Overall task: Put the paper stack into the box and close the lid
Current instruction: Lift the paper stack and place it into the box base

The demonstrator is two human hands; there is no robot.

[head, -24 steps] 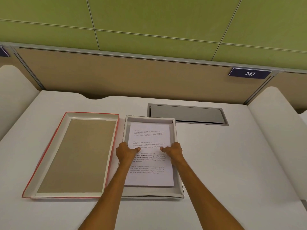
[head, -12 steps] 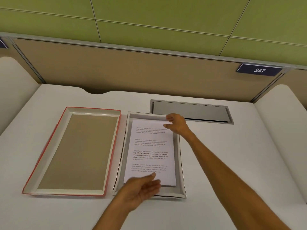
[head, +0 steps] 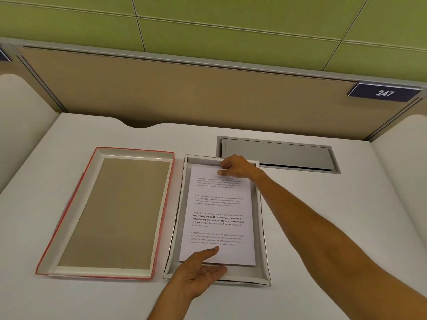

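Note:
A stack of white printed paper (head: 219, 211) lies flat inside a shallow grey box (head: 176, 229) in the middle of the desk. My right hand (head: 235, 167) rests at the stack's far edge, fingers curled against it near the box's back wall. My left hand (head: 198, 276) lies palm up over the box's near wall, fingers flat against the stack's near edge. To the left of the box the red-edged lid (head: 108, 213) lies upside down, its brown inside facing up.
A grey metal cable hatch (head: 277, 153) is set into the white desk (head: 323, 227) behind the box. A tan partition with a "247" plate (head: 384, 93) closes the back. Cream side dividers stand at left and right.
Both hands left the middle of the page. My right hand went to the stack's far edge, my left hand to its near edge, palm up. The paper sits lower in the box.

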